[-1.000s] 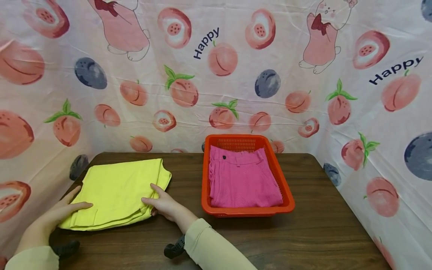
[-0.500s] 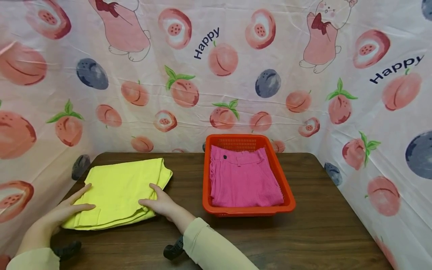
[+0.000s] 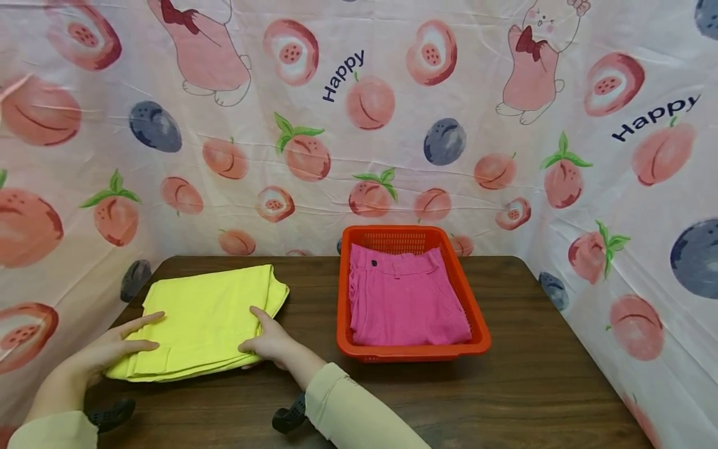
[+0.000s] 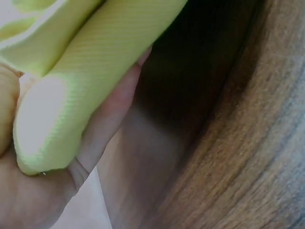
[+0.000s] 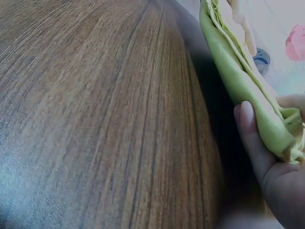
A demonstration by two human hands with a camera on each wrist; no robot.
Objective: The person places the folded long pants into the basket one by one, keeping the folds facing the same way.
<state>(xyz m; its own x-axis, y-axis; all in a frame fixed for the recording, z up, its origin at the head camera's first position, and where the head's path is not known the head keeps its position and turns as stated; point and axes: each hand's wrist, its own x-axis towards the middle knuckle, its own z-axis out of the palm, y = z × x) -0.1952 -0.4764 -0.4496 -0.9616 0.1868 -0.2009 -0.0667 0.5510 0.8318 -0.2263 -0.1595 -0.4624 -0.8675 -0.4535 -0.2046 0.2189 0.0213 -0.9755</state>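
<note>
A folded yellow garment (image 3: 207,315) lies at the table's left side in the head view. My left hand (image 3: 103,354) grips its left end. In the left wrist view the folded edge (image 4: 95,71) sits between the thumb side and fingers (image 4: 112,112) that reach beneath. On the other side, my right hand (image 3: 273,342) holds the near right corner. The right wrist view has layered yellow cloth (image 5: 252,100) pinched in that hand, its edge raised a little off the wood. Folded pink trousers (image 3: 406,302) with a dark button rest inside a red basket (image 3: 415,355).
The basket stands right of the yellow garment, near the back of the dark wooden table (image 3: 538,374). A fruit-printed cloth (image 3: 336,143) hangs around the back and both sides. Black straps (image 3: 288,416) sit at the wrists.
My left hand has shifted slightly right, its fingers farther over the yellow garment. The garment's near edge looks neater and has moved slightly right. Basket and pink trousers stay put.
</note>
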